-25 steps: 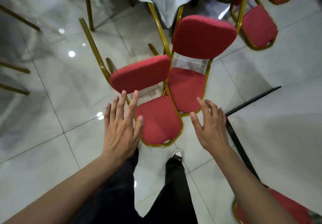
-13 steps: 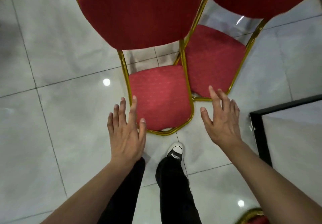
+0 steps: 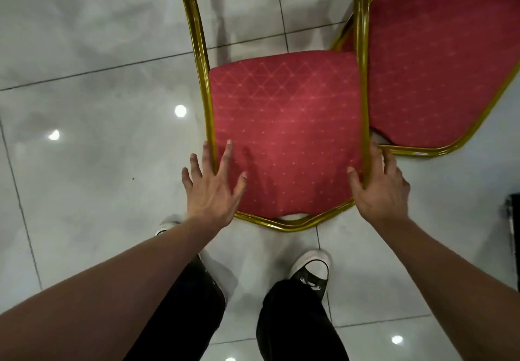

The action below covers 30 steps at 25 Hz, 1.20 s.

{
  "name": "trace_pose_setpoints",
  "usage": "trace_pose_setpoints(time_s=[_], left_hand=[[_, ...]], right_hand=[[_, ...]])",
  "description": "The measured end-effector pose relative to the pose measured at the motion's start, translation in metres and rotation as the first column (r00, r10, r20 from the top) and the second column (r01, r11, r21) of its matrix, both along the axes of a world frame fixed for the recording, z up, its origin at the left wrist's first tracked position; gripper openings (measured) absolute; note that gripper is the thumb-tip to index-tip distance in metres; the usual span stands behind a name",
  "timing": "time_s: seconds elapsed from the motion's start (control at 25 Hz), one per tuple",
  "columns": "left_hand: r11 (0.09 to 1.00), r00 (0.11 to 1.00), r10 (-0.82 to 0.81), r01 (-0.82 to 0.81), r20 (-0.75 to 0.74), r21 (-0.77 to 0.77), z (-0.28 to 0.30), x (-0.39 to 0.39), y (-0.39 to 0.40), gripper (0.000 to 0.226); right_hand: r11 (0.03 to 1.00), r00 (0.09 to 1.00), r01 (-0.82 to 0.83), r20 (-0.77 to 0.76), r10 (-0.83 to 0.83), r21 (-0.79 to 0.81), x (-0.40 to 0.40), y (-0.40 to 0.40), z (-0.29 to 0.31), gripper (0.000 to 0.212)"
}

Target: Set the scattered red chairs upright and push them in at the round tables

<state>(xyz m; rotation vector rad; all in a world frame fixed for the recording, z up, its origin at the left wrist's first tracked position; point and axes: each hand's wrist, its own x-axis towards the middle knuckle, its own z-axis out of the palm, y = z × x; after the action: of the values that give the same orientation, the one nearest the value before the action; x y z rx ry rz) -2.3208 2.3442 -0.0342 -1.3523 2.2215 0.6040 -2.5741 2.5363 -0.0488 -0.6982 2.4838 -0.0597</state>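
L hand (image 3: 209, 192): fingers spread, over chair seat (image 3: 284, 135) edge, holds nothing.
R hand (image 3: 380, 189): spread, at gold frame (image 3: 363, 79), grip unclear.
Risk: may hit second chair (image 3: 439, 65), touching.

Both hands have advanced onto the near chair (image 3: 284, 124): left hand (image 3: 209, 189) and right hand (image 3: 380, 189) now flank its seat.

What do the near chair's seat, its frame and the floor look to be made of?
Red padded chair seat: woven fabric, matte, with a faint diamond-and-dot pattern. Gold tubular chair frame: probably painted metal, glossy highlights. Pale grey tiled floor: polished stone or ceramic, with grout lines and lamp reflections.
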Motion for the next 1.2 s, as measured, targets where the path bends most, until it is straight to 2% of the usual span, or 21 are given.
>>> trace_pose_setpoints(time_s=[0.12,0.28,0.36,0.48,0.6,0.76,0.92,1.2], left_hand=[[0.989,0.994,0.091,-0.084,-0.063,0.119,-0.031,-0.001,-0.002,0.079],[0.899,0.915,0.369,-0.307,-0.165,0.312,-0.039,-0.001,-0.003,0.083],[0.870,0.888,0.422,-0.339,-0.183,0.359,-0.037,-0.001,-0.009,0.083],[0.827,0.860,0.478,-0.372,-0.178,0.421,-0.035,0.000,-0.015,0.083],[0.841,0.859,0.476,-0.381,-0.190,0.385,-0.030,0.005,-0.017,0.084],[0.878,0.877,0.440,-0.375,-0.193,0.297,0.005,0.017,-0.018,0.082],[0.907,0.899,0.402,-0.365,-0.173,0.211,0.073,0.024,-0.020,0.085],[0.954,0.947,0.300,-0.295,-0.115,0.063,0.209,0.041,-0.027,0.093]], right_hand=[[0.996,0.995,0.073,0.070,-0.077,0.060,0.003,0.003,-0.025,0.078],[0.952,0.895,0.306,0.338,-0.291,0.007,0.010,0.002,-0.036,0.090],[0.923,0.862,0.384,0.368,-0.348,-0.028,0.012,0.000,-0.037,0.095],[0.908,0.850,0.414,0.381,-0.363,-0.058,0.012,-0.002,-0.035,0.096],[0.922,0.858,0.387,0.374,-0.352,-0.022,0.014,0.001,-0.026,0.091],[0.946,0.917,0.320,0.264,-0.299,-0.041,0.030,0.002,0.014,0.083],[0.961,0.953,0.270,0.160,-0.258,-0.062,0.050,-0.005,0.078,0.079],[0.975,0.969,0.220,0.110,-0.221,0.019,0.072,-0.021,0.222,0.078]])
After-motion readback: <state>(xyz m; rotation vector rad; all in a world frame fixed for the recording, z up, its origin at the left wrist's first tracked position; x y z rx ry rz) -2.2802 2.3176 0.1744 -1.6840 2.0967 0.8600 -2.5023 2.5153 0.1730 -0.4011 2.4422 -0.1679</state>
